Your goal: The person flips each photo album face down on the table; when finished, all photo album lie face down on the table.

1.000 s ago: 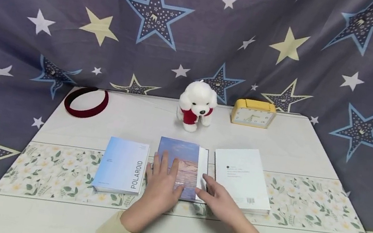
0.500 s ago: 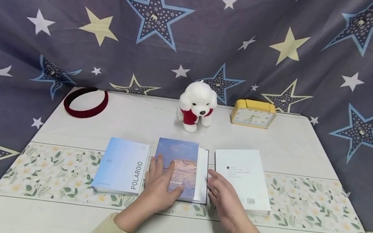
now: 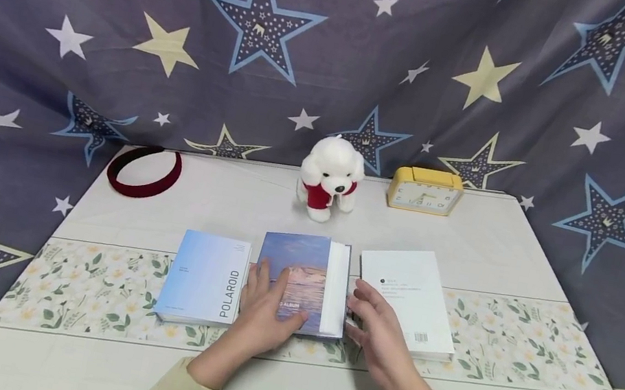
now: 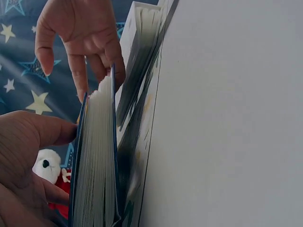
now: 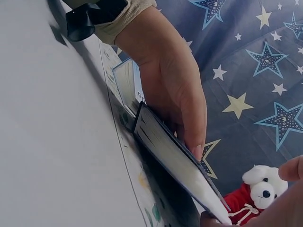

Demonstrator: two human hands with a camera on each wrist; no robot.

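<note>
In the head view, a photo album [image 3: 302,256] with a sea-and-sky cover lies between two other albums. My left hand [image 3: 263,312] rests on its cover, fingers extended and thumb near the lower edge. Beside the album's right edge is my right hand [image 3: 379,329], fingers loosely bent and fingertips right at the edge. A white strip of pages [image 3: 336,290] shows past the cover there. The left wrist view shows the thick pages [image 4: 97,156] between dark covers, with the right hand's fingers [image 4: 77,71] at the far end. Part of the cover is hidden under my left hand.
A blue POLAROID album [image 3: 200,276] lies to the left, a white album [image 3: 404,295] to the right. Behind stand a white plush dog [image 3: 329,170] in red and a yellow alarm clock [image 3: 425,190]. A dark red headband [image 3: 145,183] lies at the back left.
The album's cover has shifted slightly left under my left hand, and a wider strip of white pages shows at its right. My right hand has moved from over that edge to beside it.
</note>
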